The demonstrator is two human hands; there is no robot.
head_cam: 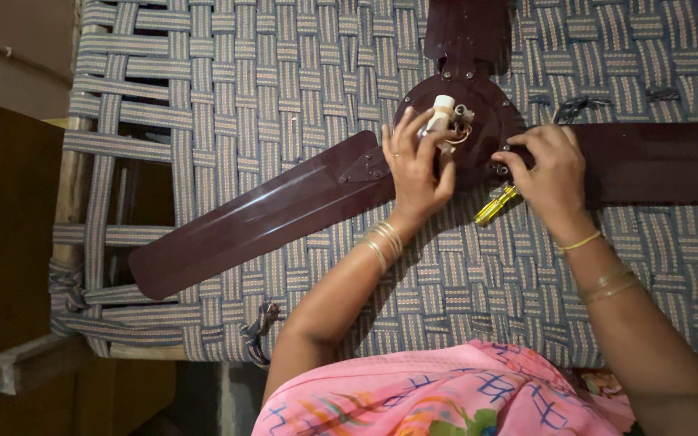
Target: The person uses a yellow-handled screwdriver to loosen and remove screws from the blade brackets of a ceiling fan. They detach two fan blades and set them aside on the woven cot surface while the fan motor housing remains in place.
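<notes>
While the dark maroon ceiling fan (478,121) lies flat on a woven cot (244,73), the left hand (415,165) has its grip closed around the white stem at the hub (443,109); the right hand (551,165) pinches a yellow-handled screwdriver (494,205) at the hub's edge.

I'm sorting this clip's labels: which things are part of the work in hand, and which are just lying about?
In hand:
fan hub
white shaft
screwdriver
left hand
right hand

Lying about:
woven cot
wooden cabinet
</notes>
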